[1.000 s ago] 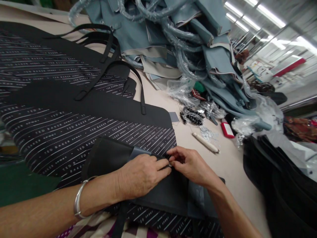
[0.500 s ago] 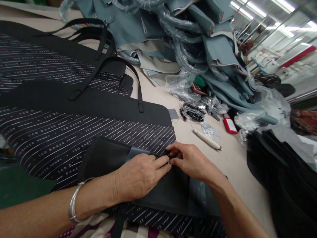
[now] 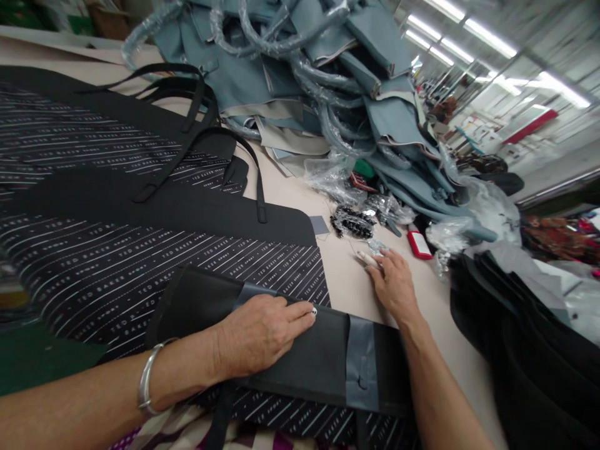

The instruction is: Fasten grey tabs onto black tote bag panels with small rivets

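A black folded panel [image 3: 323, 353] with grey strips across it lies over black fabric printed with white lines and lettering [image 3: 262, 262]. My left hand [image 3: 269, 334] rests on this panel, its thumb hidden. A small round silver metal piece [image 3: 314, 310] shows at my left fingertips, by the panel's upper edge. Farther right, my right hand [image 3: 396, 284] has its fingers closed on a slim cream-coloured tool [image 3: 368, 258] on the pale table [image 3: 340, 275]. Part of that tool is hidden under the fingers.
Behind lie blue-grey bag pieces [image 3: 262, 81] with plastic-wrapped handles. Black straps [image 3: 255, 159] stand up from the printed pieces. Near the right hand are a bagged black bundle [image 3: 352, 222] and a red-and-white item [image 3: 419, 244]. Black pieces [image 3: 487, 312] are stacked at right.
My right hand has left the panel's upper edge and moved right and away to the cream tool. My left hand stays on the panel; the silver piece now shows at its fingertips.
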Action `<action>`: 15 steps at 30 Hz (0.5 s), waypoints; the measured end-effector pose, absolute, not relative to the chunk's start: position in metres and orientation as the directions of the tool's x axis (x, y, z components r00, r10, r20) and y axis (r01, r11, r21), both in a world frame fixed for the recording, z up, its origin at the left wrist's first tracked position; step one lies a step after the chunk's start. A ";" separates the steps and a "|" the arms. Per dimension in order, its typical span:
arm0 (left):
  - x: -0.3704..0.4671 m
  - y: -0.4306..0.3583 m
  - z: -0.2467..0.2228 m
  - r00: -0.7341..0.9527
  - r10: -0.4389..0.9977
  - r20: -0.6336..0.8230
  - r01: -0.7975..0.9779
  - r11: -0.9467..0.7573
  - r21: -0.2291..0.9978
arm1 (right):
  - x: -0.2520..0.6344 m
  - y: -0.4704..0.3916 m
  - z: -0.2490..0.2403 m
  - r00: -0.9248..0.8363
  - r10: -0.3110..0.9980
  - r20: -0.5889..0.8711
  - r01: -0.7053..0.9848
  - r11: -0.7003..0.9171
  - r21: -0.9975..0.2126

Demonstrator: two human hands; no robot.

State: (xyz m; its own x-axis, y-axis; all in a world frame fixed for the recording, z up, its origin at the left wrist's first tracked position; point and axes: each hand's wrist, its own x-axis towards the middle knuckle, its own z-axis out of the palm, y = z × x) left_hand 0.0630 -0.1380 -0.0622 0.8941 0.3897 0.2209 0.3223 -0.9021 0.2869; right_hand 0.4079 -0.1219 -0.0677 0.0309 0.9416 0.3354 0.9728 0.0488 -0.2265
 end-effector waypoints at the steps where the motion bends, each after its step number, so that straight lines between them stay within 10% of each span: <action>1: 0.063 -0.138 -0.062 0.893 0.390 0.224 0.322 -0.902 0.287 | 0.402 -0.125 -0.060 0.117 0.929 0.352 0.946 0.004 -0.325; 6: 0.063 -0.138 -0.063 0.890 0.390 0.236 0.324 -0.905 0.275 | 0.357 -0.160 -0.013 0.663 0.690 0.289 0.260 0.149 -0.954; 10: 0.063 -0.138 -0.063 0.892 0.390 0.228 0.325 -0.904 0.276 | 0.314 -0.183 -0.002 0.617 0.782 -0.089 -0.405 0.218 -0.888; 15: 0.062 -0.139 -0.061 0.892 0.385 0.237 0.323 -0.909 0.262 | 0.278 -0.179 -0.024 0.566 0.801 -0.196 -0.511 0.154 -0.845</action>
